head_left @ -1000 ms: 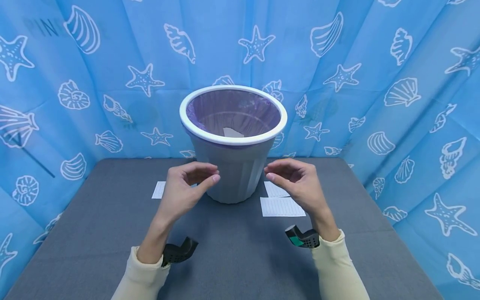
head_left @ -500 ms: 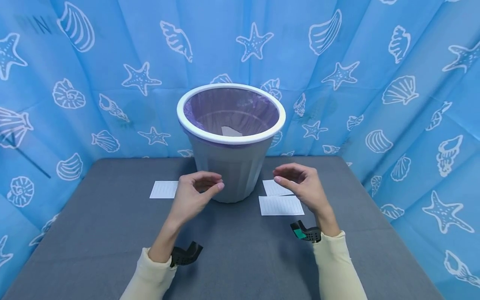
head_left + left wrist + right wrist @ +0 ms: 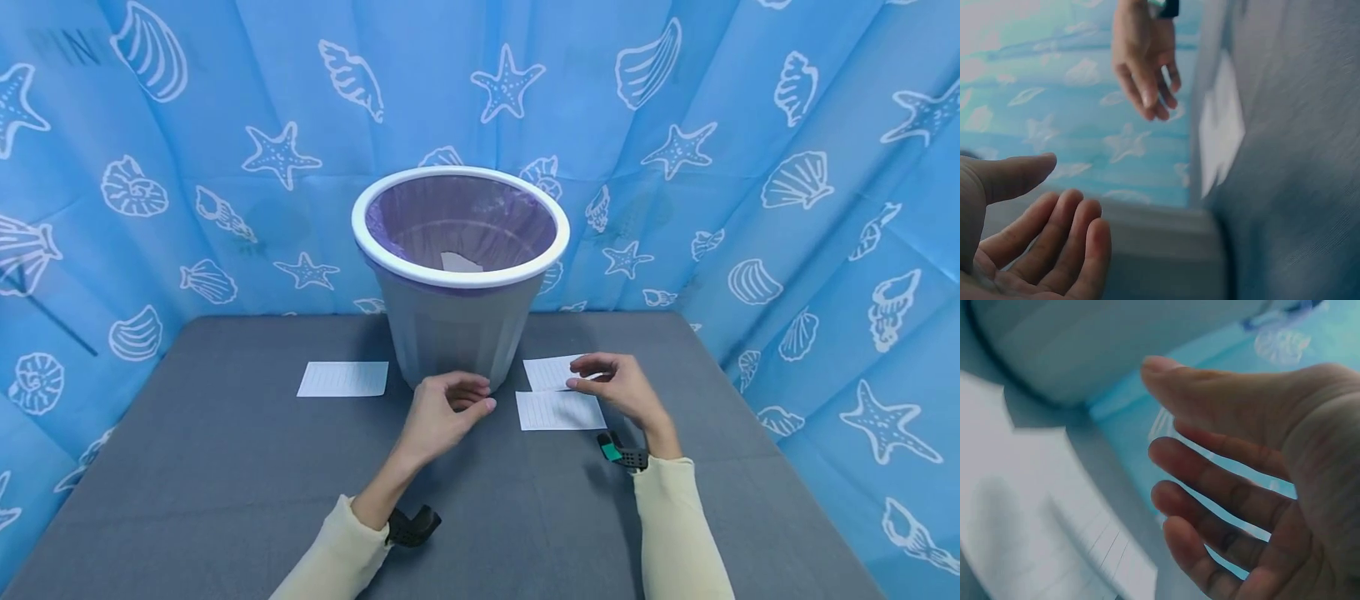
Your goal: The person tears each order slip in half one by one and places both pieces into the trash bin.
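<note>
My left hand [image 3: 448,417] hovers low in front of the bin, fingers loosely bent and thumb apart, with nothing between them. Over the right-hand slips is my right hand [image 3: 617,388], its thumb and fingertips overlapping the edge of the farther lined paper slip [image 3: 546,373]. A nearer lined slip [image 3: 551,412] lies just in front of that one. In the right wrist view the thumb and fingers of the right hand [image 3: 1235,481] are spread apart, with blurred white paper [image 3: 1041,500] beside them. The left wrist view shows the left hand [image 3: 1047,244] empty.
A grey bin [image 3: 453,329] with a white rim and purple liner stands at the back centre, a white piece of paper [image 3: 459,262] inside. Left of it lies another lined slip [image 3: 342,379]. A blue shell-print curtain [image 3: 442,75] surrounds the grey-covered table [image 3: 187,483].
My left hand has moved right and nearer, uncovering the left slip. My right hand has moved right and down toward the slips on that side.
</note>
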A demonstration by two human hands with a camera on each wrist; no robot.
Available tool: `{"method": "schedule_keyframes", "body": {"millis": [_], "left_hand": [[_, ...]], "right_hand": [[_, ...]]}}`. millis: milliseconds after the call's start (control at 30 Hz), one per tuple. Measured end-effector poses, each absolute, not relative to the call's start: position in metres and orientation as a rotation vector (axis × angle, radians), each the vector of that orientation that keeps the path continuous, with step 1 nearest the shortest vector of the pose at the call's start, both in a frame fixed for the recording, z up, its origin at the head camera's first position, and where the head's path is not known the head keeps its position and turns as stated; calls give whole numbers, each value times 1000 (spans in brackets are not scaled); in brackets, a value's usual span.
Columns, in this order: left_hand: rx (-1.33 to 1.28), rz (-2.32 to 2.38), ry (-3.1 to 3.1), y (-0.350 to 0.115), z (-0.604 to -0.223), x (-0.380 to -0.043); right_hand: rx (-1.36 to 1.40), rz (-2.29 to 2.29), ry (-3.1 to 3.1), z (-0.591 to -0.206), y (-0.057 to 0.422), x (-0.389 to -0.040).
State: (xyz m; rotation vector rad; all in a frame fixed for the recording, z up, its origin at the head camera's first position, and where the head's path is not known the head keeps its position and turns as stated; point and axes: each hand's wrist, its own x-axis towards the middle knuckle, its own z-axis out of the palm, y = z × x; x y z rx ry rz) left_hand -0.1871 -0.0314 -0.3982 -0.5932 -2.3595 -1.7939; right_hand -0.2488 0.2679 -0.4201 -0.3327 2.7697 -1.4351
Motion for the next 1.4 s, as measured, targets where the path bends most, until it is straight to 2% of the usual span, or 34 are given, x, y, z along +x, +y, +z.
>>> {"method": "schedule_keyframes", "body": {"millis": [300,567,967,1200,1400], "left_hand": [[-631,-1645,-2578,17,-440,-205],[-561,-1313,-2834,59,-460,-223],[-561,-823,-2960,80,-466,-234],[-529,-846,-2911,82,-464,-233],[-540,-1085,-2850,80,-467,-234]], "right_hand": [[-257,-1263,2843,-449,283,-256],[-355,-1123,2905,-463,290,-259],[-316,-1046,2903,-467,285,-260],[-372,-1140,2832,-464,284,-258],[-473,-1236,2771,-459,285,-257]]}}
